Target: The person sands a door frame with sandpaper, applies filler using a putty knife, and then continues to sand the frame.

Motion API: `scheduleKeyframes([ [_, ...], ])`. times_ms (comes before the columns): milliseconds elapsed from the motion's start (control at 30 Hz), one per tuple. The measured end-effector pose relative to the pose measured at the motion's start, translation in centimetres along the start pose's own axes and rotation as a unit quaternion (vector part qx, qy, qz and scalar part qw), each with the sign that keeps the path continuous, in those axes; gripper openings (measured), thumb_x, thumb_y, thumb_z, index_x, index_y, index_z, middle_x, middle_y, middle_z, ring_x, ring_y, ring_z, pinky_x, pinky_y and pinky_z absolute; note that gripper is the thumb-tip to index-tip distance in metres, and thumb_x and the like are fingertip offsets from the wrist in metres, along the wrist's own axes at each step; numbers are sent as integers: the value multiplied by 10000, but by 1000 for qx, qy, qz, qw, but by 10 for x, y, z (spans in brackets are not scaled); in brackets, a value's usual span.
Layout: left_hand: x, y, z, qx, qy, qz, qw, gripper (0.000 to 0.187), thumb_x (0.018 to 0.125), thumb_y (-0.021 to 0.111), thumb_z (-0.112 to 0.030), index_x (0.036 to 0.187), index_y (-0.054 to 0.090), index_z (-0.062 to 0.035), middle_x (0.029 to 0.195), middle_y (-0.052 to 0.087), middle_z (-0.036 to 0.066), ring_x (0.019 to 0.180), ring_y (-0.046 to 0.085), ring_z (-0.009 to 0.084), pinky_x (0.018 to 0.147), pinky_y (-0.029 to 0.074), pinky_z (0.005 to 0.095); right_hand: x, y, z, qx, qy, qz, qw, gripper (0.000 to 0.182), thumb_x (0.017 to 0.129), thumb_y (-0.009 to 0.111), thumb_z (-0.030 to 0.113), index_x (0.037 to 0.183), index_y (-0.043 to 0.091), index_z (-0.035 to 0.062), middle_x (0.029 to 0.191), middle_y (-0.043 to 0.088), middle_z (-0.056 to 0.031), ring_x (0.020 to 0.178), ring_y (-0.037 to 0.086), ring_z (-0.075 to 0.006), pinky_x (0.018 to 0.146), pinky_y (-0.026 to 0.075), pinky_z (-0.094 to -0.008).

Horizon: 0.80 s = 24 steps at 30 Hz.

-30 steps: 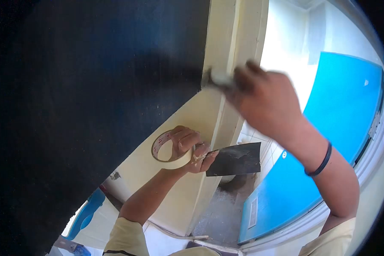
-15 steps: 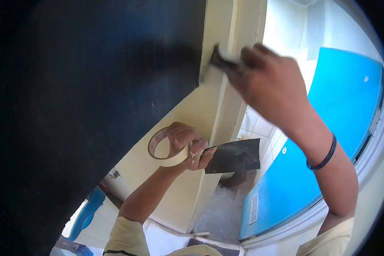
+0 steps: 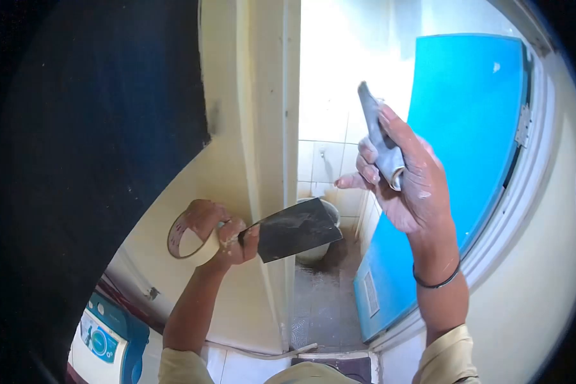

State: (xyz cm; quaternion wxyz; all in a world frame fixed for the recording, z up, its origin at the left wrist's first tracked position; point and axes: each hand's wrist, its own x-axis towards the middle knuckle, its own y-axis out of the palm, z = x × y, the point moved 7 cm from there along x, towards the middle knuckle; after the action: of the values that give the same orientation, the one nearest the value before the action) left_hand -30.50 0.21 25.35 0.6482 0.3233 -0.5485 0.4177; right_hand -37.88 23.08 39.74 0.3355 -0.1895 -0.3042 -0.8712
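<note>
My left hand grips a wide putty knife by its handle, blade pointing right, with a roll of masking tape looped over the same fingers. My right hand is raised in front of the doorway, palm toward me, and is closed on a small grey scraper that points up. Both hands are smeared with whitish filler. The cream door frame stands between the two hands, and the right hand is clear of it.
A dark painted wall fills the left. A blue door hangs open at right onto a tiled bathroom with a bucket on its wet floor. A blue and white appliance sits at lower left.
My right hand has come off the door frame and turned palm toward me, still holding the small scraper. The view has swung right, and my left hand has dropped slightly.
</note>
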Motion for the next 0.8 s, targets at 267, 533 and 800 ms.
scheduleKeyframes([
  [267,-9,-3,8,38,12,37,999,219,888,570,-174,771,452,-30,773,561,119,693,554,236,609,430,345,-44,-22,-8,20,-44,-82,995,309,1001,506,299,1219,502,80,733,494,-56,590,488,-154,695,586,-484],
  [533,8,-13,-6,147,72,49,985,220,908,547,-203,822,471,-15,863,546,126,718,530,245,635,435,348,-108,9,-14,159,-50,95,981,415,1007,427,373,1265,441,48,750,516,-114,581,501,-186,552,525,-421],
  [800,-4,-4,-4,106,62,71,990,247,896,524,-143,1039,370,-12,934,489,148,778,499,245,654,439,355,-131,17,-12,214,5,166,963,562,1006,366,467,1244,422,-38,829,500,-142,670,510,-215,588,581,-527],
])
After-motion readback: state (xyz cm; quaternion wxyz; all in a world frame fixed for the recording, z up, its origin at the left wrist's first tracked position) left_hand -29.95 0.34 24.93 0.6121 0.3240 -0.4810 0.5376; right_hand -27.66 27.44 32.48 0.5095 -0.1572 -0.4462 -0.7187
